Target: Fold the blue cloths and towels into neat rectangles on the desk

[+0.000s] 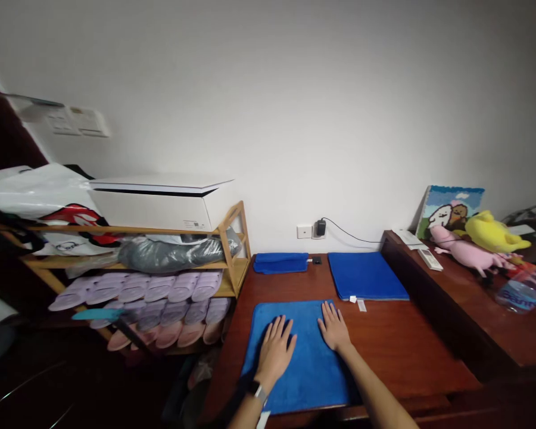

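Observation:
A blue cloth [306, 363] lies spread flat on the brown wooden table [384, 339], near its front edge. My left hand [276, 350] rests palm down on the cloth's left part, fingers extended, with a watch on the wrist. On the cloth's upper right part lies my right hand [333, 326], also flat with fingers spread. Behind them, a folded blue cloth [280, 263] sits by the wall at the back left. Another blue cloth [367, 276] lies flat at the back right, white tags at its front edge.
A wooden rack [232, 274] with slippers [170, 287] and a white box [161, 205] stands left. On the raised right surface are a remote [430, 259], a pink plush toy [467, 253], a yellow plush toy [495, 232] and a plastic bottle [523, 290]. A black plug [321, 227] is in the wall.

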{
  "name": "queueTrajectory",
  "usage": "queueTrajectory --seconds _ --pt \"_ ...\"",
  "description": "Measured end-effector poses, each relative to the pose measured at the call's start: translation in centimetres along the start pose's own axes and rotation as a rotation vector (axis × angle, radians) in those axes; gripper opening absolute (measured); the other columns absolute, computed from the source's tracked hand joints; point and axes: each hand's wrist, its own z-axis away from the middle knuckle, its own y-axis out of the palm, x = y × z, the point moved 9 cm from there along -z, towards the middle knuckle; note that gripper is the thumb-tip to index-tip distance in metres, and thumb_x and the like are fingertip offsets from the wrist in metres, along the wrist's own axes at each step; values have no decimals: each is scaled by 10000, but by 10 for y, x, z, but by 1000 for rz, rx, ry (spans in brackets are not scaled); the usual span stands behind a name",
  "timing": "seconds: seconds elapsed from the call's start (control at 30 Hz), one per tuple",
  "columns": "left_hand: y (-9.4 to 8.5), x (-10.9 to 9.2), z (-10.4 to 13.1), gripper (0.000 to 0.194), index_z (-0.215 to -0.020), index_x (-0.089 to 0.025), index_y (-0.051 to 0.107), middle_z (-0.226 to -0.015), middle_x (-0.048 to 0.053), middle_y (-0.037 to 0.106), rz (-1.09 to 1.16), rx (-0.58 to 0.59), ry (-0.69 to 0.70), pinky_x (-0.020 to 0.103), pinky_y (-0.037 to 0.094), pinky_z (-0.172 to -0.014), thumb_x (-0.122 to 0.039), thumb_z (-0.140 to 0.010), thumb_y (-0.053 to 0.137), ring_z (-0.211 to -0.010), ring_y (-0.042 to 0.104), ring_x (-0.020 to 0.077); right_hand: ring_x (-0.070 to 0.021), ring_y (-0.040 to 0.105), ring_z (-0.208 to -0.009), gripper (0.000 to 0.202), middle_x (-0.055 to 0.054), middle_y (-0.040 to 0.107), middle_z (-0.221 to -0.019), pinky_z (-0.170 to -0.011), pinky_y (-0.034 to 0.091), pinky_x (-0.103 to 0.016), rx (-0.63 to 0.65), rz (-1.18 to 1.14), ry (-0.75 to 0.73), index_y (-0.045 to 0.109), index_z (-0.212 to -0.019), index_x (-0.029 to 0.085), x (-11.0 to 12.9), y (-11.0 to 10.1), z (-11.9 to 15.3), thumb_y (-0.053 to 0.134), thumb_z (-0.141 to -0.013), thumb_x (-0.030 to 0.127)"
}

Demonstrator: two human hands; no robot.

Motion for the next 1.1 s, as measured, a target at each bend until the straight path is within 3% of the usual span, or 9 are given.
queueTrajectory --seconds 0.13,0.3,0.43,0.53,0.7,0.77,0.83,1.0,1.1 --pt "27 -2 -36 539 -1606 -343 561 -1716 70 518 -14 137 30 586 379 -1323 -461 -1087 474 -1602 461 322 -226 148 -1711 706 -55 187 -1827 -1386 126 -456 -7 13 24 212 -1760 152 -5 -3 0 207 -1130 469" --pt "32 49 -25 559 -1623 -343 541 -1741 66 479 -84 107 -98 617 351 -1331 -472 -1088 443 -1614 438 347 -258 224 -1697 673 -75 259 -1808 -1378 146 -536 -54 23 99 302 -1742 166 -8 -3 -10 193 -1125 413" --pt "25 78 -21 581 -1610 -248 567 -1716 136 511 -111 61 -152 649 372 -1311 -431 -1087 394 -1596 458 386 -261 230 -1695 694 -104 281 -1800 -1378 177 -479 -116 13 94 327 -1728 109 -1 -7 -18 203 -1127 431" --pt "35 52 -37 585 -1609 -233 569 -1699 133 538 -95 43 -85 609 385 -1311 -422 -1098 354 -1592 469 359 -238 197 -1701 702 -81 225 -1814 -1379 182 -443 -89 4 58 275 -1740 101 3 -2 -20 225 -1120 425" --pt "81 -51 -76 535 -1609 -356 554 -1717 44 520 -11 73 133 515 394 -1314 -442 -1120 355 -1585 487 270 -216 183 -1702 683 -60 210 -1814 -1384 157 -419 -91 8 50 270 -1742 121 -2 4 -19 222 -1117 392" --pt "91 -66 -82 526 -1588 -342 583 -1689 74 553 8 78 160 547 416 -1291 -441 -1119 367 -1560 521 289 -213 189 -1701 676 -55 216 -1812 -1381 163 -411 -99 12 47 281 -1741 135 -4 5 -19 229 -1117 388" --pt "90 -49 -82 533 -1585 -326 590 -1682 96 557 -1 78 121 571 419 -1282 -457 -1113 380 -1558 522 311 -212 200 -1698 674 -58 223 -1811 -1379 172 -413 -105 19 66 274 -1742 139 -4 4 -20 223 -1118 388" --pt "58 75 -60 612 -1629 -248 540 -1721 124 504 -92 62 -147 576 367 -1309 -493 -1101 350 -1605 449 347 -213 179 -1704 676 -37 193 -1819 -1386 149 -483 -72 27 109 235 -1751 159 -3 2 -18 190 -1121 398" --pt "45 117 -50 641 -1641 -200 517 -1727 149 487 -119 58 -202 586 361 -1311 -476 -1101 308 -1608 442 348 -215 161 -1707 680 -33 173 -1822 -1388 135 -486 -52 27 120 222 -1754 160 -2 0 -17 182 -1121 403"
